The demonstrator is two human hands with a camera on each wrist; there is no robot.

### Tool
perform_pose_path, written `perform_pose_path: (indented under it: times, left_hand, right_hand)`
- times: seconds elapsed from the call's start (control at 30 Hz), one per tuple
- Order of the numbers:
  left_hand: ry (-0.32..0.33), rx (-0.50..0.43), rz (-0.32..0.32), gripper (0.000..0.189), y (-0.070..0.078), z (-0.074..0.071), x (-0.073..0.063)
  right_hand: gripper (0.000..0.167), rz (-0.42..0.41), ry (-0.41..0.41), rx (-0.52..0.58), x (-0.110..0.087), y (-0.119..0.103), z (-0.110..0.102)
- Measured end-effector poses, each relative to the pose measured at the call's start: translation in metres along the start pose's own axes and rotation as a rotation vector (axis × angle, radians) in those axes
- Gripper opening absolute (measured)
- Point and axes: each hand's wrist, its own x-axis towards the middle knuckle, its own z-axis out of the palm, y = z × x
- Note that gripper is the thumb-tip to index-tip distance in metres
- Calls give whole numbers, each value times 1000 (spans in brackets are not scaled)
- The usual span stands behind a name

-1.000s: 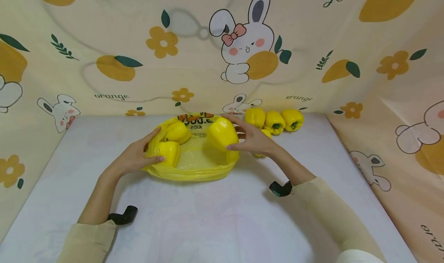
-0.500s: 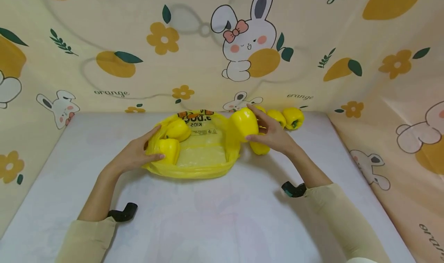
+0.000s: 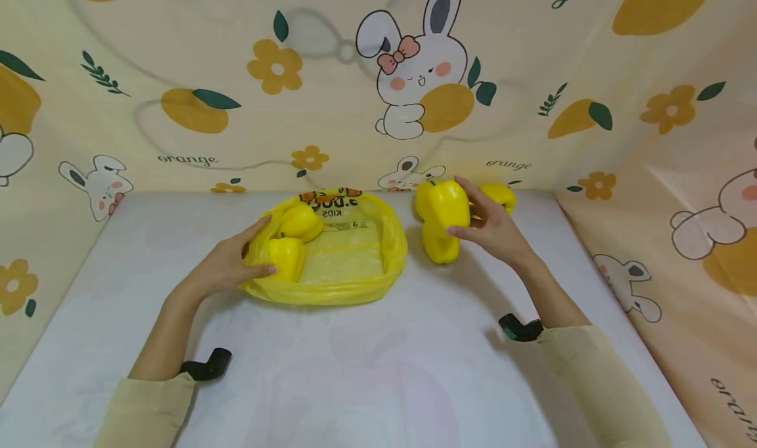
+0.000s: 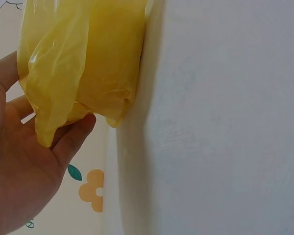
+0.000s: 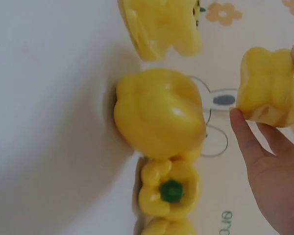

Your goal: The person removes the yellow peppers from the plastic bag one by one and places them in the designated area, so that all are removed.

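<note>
A yellow plastic bag (image 3: pixel 337 293) lies wide-mouthed on the white table. Two yellow bell peppers, one nearer (image 3: pixel 288 257) and one farther (image 3: pixel 301 223), sit inside at its left. My left hand (image 3: pixel 227 261) holds the bag's left rim, thumb over the edge, fingers outside; the left wrist view shows them against the bag (image 4: pixel 98 54). Right of the bag, my right hand (image 3: pixel 493 228) grips a yellow bell pepper (image 3: pixel 447 201) in the air, thumb on its near side. In the right wrist view that held pepper (image 5: pixel 269 83) is apart from the peppers on the table.
Below the held pepper a loose bell pepper (image 3: pixel 440 247) lies on the table (image 3: pixel 355 369). Others stand along the back, one at the right (image 3: pixel 499 195), one showing a green stem (image 5: pixel 170 190). A patterned cloth (image 3: pixel 331 126) rises behind and at both sides.
My right hand has carried the bell pepper from over the bag's right side rightward, out to above the loose peppers. My left hand stays at the bag's rim.
</note>
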Motion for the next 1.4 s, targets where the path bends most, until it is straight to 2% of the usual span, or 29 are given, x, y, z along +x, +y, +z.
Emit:
perform_pose_path:
  times: [0.57,0.83,1.07,1.3,1.4]
  left_hand:
    - [2,-6,0,105,0,3,0]
    - [20,7,22,105,-2,4,-1]
    - [23,4,4,105,0,5,-2]
    - [26,-12,13,103,1,6,0]
    - [23,-18,10,103,1,7,1]
  right_hand:
    - [86,63,120,-57,-30,25,-28]
    - [87,136,153,-64,-40,39,-33]
    - [86,176,134,-89,-50,23,-26]
    - [90,224,121,-147,-50,58,-29]
    - [92,243,118,-159,-51,63,-27]
